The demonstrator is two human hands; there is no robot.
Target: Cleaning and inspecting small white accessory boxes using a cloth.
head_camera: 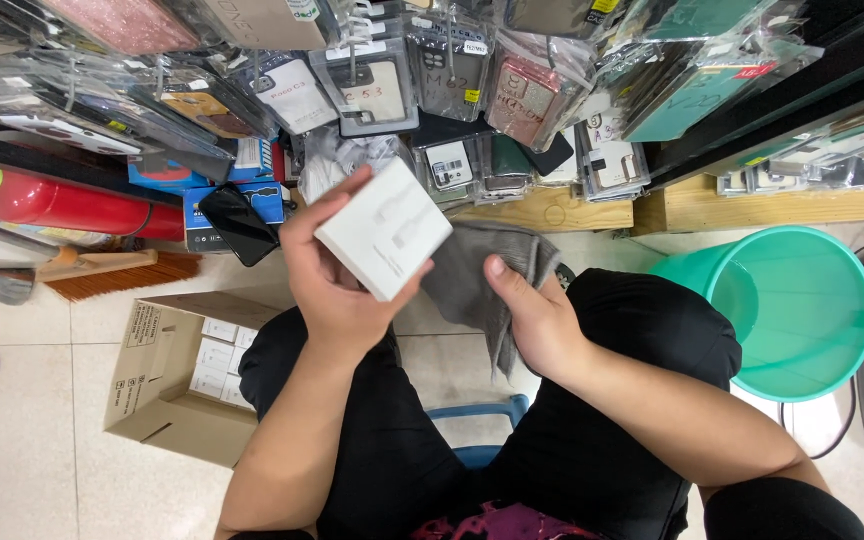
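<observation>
Small phone-accessory shop, seen from seat on floor level. Phone cases (382, 90) in clear plastic sleeves hang in dense overlapping rows across top, many colours, more stacked on dark shelf (802, 110) at right. Open cardboard carton (167, 385) on tiled floor (22, 420) holds rows of small white boxes, stock-like. Red fire extinguisher (62, 205) lies at left beside broom (117, 272). Teal plastic bucket (802, 310) stands at right near wooden ledge (752, 205).
</observation>
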